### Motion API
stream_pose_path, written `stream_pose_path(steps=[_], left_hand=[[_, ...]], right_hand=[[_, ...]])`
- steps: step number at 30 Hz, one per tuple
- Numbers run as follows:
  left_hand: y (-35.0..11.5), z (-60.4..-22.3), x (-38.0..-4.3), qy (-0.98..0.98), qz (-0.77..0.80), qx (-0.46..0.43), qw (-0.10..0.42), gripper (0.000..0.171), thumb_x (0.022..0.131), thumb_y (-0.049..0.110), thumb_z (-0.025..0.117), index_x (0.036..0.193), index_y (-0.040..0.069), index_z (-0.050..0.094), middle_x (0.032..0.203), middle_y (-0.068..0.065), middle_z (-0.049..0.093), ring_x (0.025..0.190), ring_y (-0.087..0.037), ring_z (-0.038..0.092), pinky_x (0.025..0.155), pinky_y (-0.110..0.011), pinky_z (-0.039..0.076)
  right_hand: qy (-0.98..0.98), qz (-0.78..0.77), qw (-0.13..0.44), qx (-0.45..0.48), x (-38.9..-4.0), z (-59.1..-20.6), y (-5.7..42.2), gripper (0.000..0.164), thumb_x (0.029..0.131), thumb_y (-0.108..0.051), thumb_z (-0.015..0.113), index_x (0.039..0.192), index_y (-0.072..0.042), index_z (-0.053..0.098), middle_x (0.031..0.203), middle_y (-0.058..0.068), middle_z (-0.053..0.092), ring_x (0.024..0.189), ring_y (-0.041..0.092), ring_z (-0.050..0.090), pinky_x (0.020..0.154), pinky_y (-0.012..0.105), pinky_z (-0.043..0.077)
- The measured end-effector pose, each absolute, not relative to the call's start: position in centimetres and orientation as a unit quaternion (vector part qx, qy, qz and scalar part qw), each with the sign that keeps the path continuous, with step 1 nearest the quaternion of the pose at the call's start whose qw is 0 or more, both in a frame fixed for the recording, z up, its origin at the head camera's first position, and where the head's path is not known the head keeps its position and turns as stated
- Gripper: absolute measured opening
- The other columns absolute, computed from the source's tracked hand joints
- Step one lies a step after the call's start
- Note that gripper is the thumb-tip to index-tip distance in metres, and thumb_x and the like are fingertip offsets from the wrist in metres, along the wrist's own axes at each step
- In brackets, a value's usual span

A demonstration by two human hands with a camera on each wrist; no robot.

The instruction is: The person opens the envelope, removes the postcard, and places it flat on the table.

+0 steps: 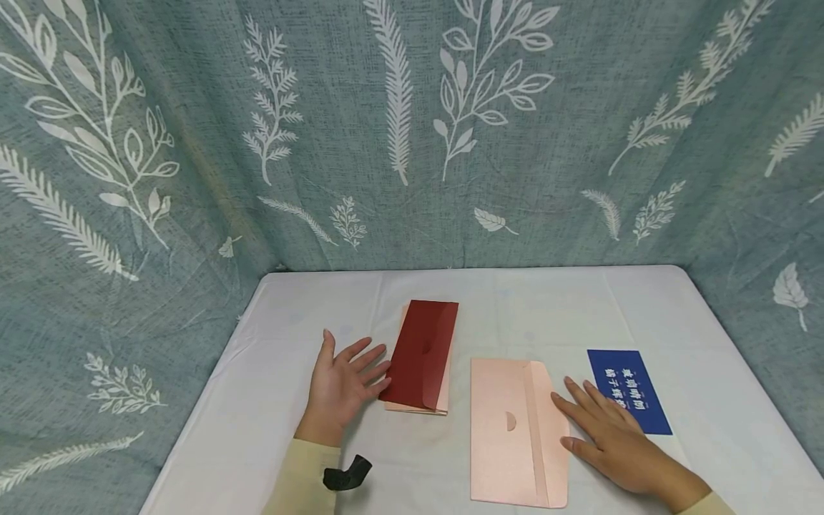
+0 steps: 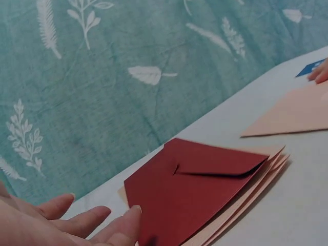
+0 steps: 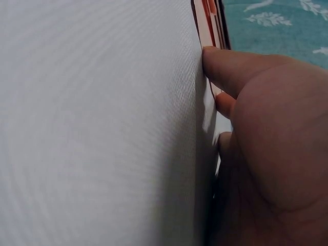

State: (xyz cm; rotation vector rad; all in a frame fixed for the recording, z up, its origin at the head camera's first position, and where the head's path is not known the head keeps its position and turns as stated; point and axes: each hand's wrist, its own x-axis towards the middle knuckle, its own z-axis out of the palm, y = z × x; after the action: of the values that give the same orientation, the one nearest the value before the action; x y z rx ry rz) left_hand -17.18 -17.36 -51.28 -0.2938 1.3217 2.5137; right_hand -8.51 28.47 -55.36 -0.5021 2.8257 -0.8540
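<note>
A pink envelope (image 1: 498, 461) lies on the white table with its flap side up and a small half-round tab at its middle. My right hand (image 1: 608, 443) rests palm down at the flap's right edge, fingers nearly straight. Beneath and beside those fingers is a blue card (image 1: 646, 400) with white characters, partly covered. To the left, a dark red envelope (image 1: 418, 350) tops a small stack of pink envelopes (image 2: 246, 201). My left hand (image 1: 341, 390) is turned palm up beside this stack, fingers spread and relaxed, fingertips right at the red envelope's left edge, holding nothing.
The white-covered table (image 1: 309, 307) has rounded far corners. A green-blue curtain (image 1: 412, 214) with white leaf prints hangs behind it and along both sides. A black curved piece (image 1: 347, 473) sits at the left sleeve.
</note>
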Motion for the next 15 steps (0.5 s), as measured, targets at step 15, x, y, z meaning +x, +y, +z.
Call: stream_pose_path(steps=[15], left_hand=[[-18.22, -51.12, -17.40, 0.554, 0.810, -0.090, 0.170, 0.111, 0.105, 0.080, 0.034, 0.167, -0.010, 0.017, 0.166, -0.039, 0.032, 0.153, -0.057, 0.032, 0.119, -0.069, 0.029]], right_hand=[[0.941, -0.284, 0.074, -0.166, -8.55, -55.25, 28.47, 0.067, 0.107, -0.050, 0.066, 0.166, -0.023, 0.050, 0.177, 0.015, 0.026, 0.163, 0.045, 0.011, 0.117, 0.077, 0.010]])
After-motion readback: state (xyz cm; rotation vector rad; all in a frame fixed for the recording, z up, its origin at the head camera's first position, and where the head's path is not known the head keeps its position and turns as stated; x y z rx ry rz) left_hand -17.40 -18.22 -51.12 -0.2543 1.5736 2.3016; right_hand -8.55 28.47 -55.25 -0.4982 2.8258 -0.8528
